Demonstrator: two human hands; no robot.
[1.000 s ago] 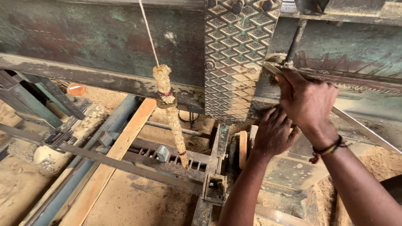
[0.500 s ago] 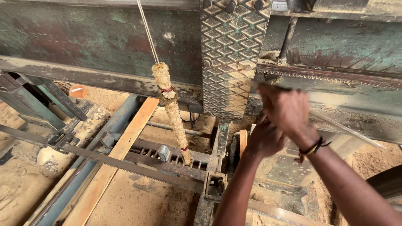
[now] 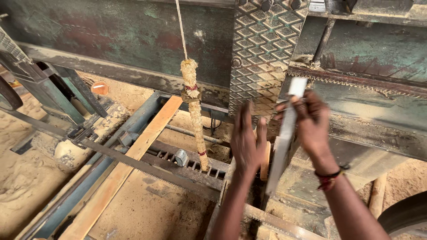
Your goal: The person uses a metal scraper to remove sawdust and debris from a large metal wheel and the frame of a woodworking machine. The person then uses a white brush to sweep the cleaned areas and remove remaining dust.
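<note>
Here's the pale flat bar (image 3: 284,133) — long, grey-white, blurred, standing almost upright in front of the machine, its top end just below the toothed saw band (image 3: 356,82) and its lower end down by the frame. The right hand (image 3: 311,122) has it: that grip is pinched around the bar's upper part, fingers wrapped over the front edge, a dark red bracelet (image 3: 328,179) on the wrist. The left hand (image 3: 247,142) is just beside it, to the left — grip spread wide, fingers straight and pointing up, palm turned toward the bar, holding nothing; whether it touches the bar's lower part I cannot tell.

Behind both hands rises a diamond-patterned metal plate (image 3: 262,49), bolted to the worn green machine body (image 3: 111,35). The saw band runs rightward from the plate's edge, teeth pointing down, with a rusty rail above it.

Further left, a frayed rope bundle (image 3: 193,106) hangs on a thin cord, tied with red bands, its tip down near the steel rails. A pale wooden plank (image 3: 129,164) slants across the blue-grey metal frame (image 3: 84,191) — sawdust (image 3: 26,178) heaped all round on the floor. An orange round cap (image 3: 99,88) sits at the far left.
</note>
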